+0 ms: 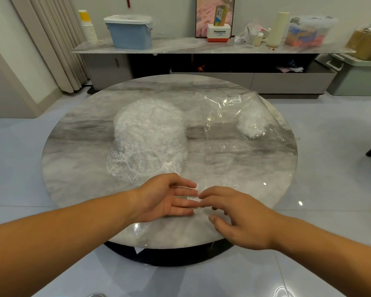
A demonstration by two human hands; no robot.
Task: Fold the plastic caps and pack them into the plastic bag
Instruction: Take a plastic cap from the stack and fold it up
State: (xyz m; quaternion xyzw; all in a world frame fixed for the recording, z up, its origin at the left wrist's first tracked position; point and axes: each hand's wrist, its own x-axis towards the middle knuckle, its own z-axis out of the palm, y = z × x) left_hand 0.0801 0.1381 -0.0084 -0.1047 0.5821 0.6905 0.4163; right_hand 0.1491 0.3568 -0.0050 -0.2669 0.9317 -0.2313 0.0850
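Where the round grey marble table curves nearest, a crinkled transparent plastic cap lies flat, its axis indiscernible. The left hand and right hand touch it with loosely extended fingers.

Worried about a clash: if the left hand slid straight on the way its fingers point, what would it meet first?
The left hand points right, so it would meet the fingertips of the right hand almost at once, with the clear plastic cap bunched between them; depth there is unclear.

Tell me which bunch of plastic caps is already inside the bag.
The small bunch on the far right, lying within the clear plastic bag; the big pile mid-table sits loose, outside it.
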